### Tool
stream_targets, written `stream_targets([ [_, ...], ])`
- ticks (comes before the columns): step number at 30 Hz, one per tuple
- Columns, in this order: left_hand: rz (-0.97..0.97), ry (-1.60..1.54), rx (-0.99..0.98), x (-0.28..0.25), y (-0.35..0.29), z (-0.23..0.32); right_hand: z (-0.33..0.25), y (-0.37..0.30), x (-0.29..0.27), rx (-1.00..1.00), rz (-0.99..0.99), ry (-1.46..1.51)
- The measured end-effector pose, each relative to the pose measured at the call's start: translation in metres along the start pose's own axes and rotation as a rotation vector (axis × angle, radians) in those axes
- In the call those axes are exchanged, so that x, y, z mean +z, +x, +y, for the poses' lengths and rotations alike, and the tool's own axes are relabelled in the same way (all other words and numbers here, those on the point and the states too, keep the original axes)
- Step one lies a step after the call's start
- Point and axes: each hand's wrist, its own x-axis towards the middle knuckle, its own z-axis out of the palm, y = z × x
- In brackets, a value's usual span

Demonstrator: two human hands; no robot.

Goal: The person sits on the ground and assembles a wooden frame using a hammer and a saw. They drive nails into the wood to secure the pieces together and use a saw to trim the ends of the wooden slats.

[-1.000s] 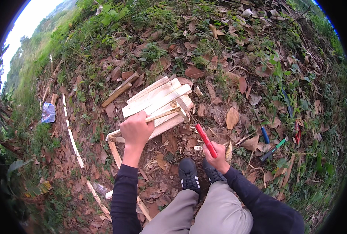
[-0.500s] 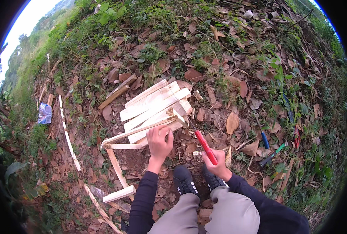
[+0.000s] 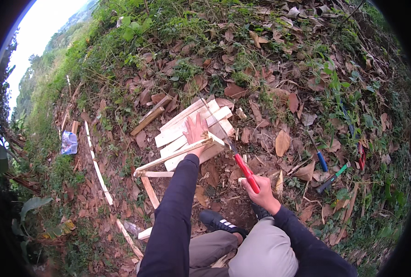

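Note:
Several pale wooden boards [image 3: 172, 135] lie side by side on the leafy ground before me. My left hand [image 3: 195, 131] presses flat on them with its fingers spread, its wrist over a narrow wooden frame [image 3: 166, 160] that rests across their near end. In my right hand [image 3: 262, 196] is the red handle of a handsaw [image 3: 247, 174]. Its thin blade slants up and left across the right part of the boards; whether the teeth bite into the wood I cannot tell. My left forearm hides part of the frame.
On the right lie a blue-handled tool [image 3: 322, 161], a green and black tool [image 3: 333, 178] and a red-handled tool [image 3: 362, 158]. Two short wood pieces [image 3: 149, 122] sit beyond the boards. Leftward are a long pale strip [image 3: 98, 164] and a clear plastic bag [image 3: 69, 143].
My left hand has moved forward from the frame's near side onto the boards, its fingers spreading. The saw stays in my right hand. My left foot has turned sideways.

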Motion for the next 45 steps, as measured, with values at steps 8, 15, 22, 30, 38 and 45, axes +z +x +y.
stream_targets([
  [8,0.306,0.154,-0.016,0.056,-0.004,-0.001,0.000,0.003,-0.005,-0.008,-0.083,-0.009],
  [15,0.270,0.128,-0.022,0.050,-0.006,0.005,0.011,-0.011,0.003,-0.035,0.021,-0.032],
  [22,0.187,0.125,-0.073,0.041,-0.004,0.005,0.011,-0.008,-0.010,0.036,0.022,0.002],
  [30,0.185,0.110,-0.072,0.046,-0.001,-0.004,0.011,-0.021,-0.008,0.004,0.051,-0.004],
  [38,0.170,0.065,-0.065,0.059,0.004,-0.011,0.013,-0.044,-0.032,-0.094,0.053,-0.028],
  [45,0.164,0.035,-0.082,0.066,0.002,-0.013,0.012,-0.045,-0.027,-0.024,-0.001,-0.040],
])
